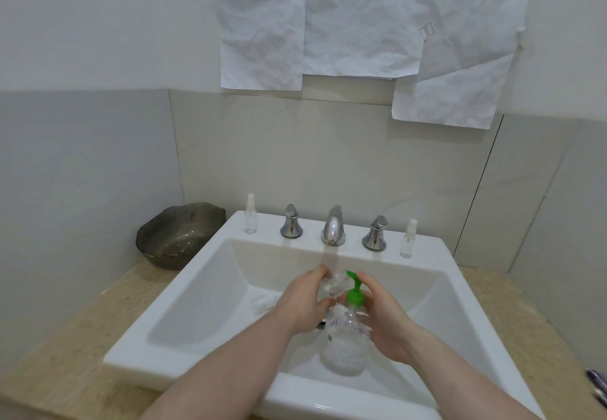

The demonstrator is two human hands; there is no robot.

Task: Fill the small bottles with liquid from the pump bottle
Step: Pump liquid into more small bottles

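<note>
**Hands meet over basin for a bottle refill**

Both hands at work above the white sink: left hand curled round a small clear bottle, tilted with its mouth toward the green pump; right hand wrapped round the side of the pump bottle, forefinger resting near the nozzle tip. Held over the basin, apparently so any stray drops fall into the sink rather than onto the surface. Pump bottle standing in the basin, braced from the right for steadiness while being pressed. Small bottle brought right up to the spout, seemingly to catch the liquid directly; exact contact between spout and bottle mouth too blurred to tell.

Two capped spray bottles parked upright on the sink ledge, one at far left, one at far right, flanking the chrome tap. A clear item, perhaps a cap or another bottle, lying in the basin beside the left hand.

Faint purple and green print on the pump bottle, not legible. No brand readable. Crumpled paper sheets taped on the wall, bearing only a small rectangular mark.
</note>
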